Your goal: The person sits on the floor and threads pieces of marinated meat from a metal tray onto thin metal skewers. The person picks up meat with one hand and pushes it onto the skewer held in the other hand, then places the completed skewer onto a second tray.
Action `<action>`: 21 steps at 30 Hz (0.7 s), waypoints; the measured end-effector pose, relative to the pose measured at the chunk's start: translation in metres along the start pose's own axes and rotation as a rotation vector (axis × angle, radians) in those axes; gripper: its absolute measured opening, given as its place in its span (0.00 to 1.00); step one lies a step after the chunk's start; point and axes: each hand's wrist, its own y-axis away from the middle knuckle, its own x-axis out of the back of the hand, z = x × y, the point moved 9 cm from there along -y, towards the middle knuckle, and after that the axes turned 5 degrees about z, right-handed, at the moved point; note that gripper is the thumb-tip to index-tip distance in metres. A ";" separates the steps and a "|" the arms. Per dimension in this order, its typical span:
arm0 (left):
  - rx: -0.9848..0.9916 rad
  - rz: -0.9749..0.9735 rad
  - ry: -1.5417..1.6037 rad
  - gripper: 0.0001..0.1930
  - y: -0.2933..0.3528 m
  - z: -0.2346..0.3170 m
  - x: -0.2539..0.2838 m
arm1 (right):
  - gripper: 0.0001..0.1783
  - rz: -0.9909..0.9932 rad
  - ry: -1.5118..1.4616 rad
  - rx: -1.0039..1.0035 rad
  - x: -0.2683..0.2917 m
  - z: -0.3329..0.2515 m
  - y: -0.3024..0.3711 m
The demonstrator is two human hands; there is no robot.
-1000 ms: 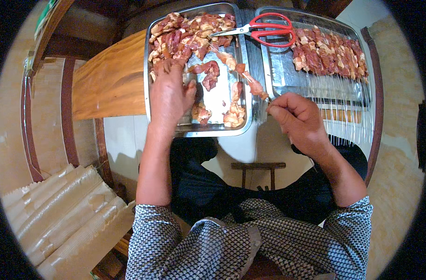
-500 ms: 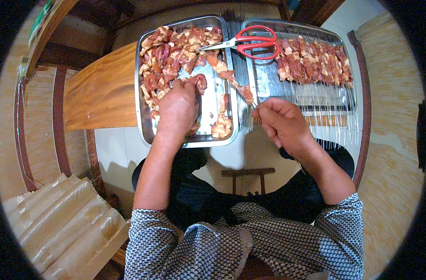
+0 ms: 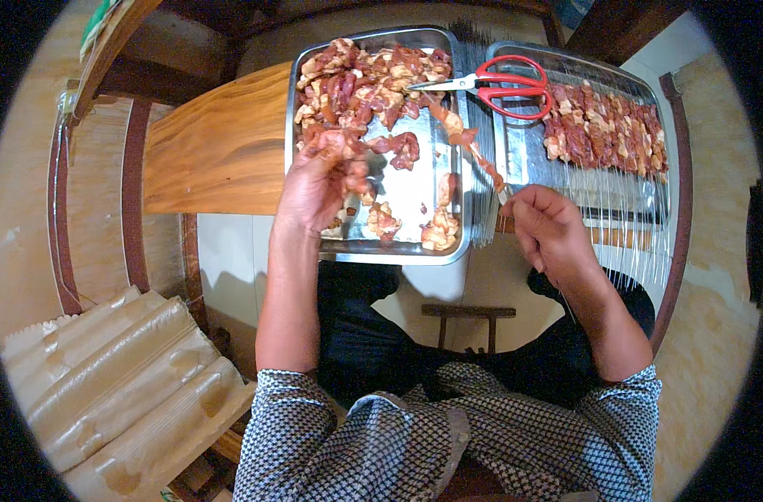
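Observation:
My right hand (image 3: 548, 230) pinches the near end of a metal skewer, with several meat pieces (image 3: 463, 135) threaded along it; the skewer slants up and left over the right rim of a metal tray (image 3: 410, 251). Over the left side of that tray, my left hand (image 3: 318, 180) is turned with its fingers toward the middle. Its fingers are smeared by motion, so whether they hold meat is unclear. Raw meat chunks (image 3: 356, 88) heap up at the tray's far side, and a few loose pieces (image 3: 440, 227) lie nearer me. Red-handled scissors (image 3: 515, 86) rest across the gap between the trays.
A second metal tray (image 3: 515, 151) on the right bears a row of loaded meat skewers (image 3: 607, 130), their bare ends sticking out toward me. Many bare skewers (image 3: 484, 184) lie between the trays. A wooden board (image 3: 218, 142) lies left, brown packaging (image 3: 122, 393) lower left.
My left hand has lifted off the meat and turned over, its fingers now blurred. The right hand still grips the skewer. The whole view has shifted, placing everything further right.

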 end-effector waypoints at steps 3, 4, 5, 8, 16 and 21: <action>0.024 -0.031 0.079 0.11 0.005 -0.003 -0.014 | 0.09 -0.015 0.027 0.043 -0.005 -0.001 0.002; 0.026 -0.037 0.081 0.12 0.005 -0.003 -0.016 | 0.09 -0.030 0.034 0.031 -0.006 0.000 0.003; 0.028 -0.043 0.084 0.13 0.005 -0.003 -0.017 | 0.08 -0.045 0.041 0.018 -0.007 0.001 0.003; 0.080 -0.098 0.263 0.15 0.005 -0.010 -0.022 | 0.08 -0.044 0.141 0.040 -0.010 -0.001 0.006; -0.011 -0.064 0.148 0.15 0.005 -0.003 -0.030 | 0.06 -0.041 0.344 0.293 -0.017 -0.011 0.017; -0.021 -0.238 0.230 0.19 0.004 -0.001 -0.038 | 0.07 -0.031 0.490 0.400 -0.023 -0.011 0.024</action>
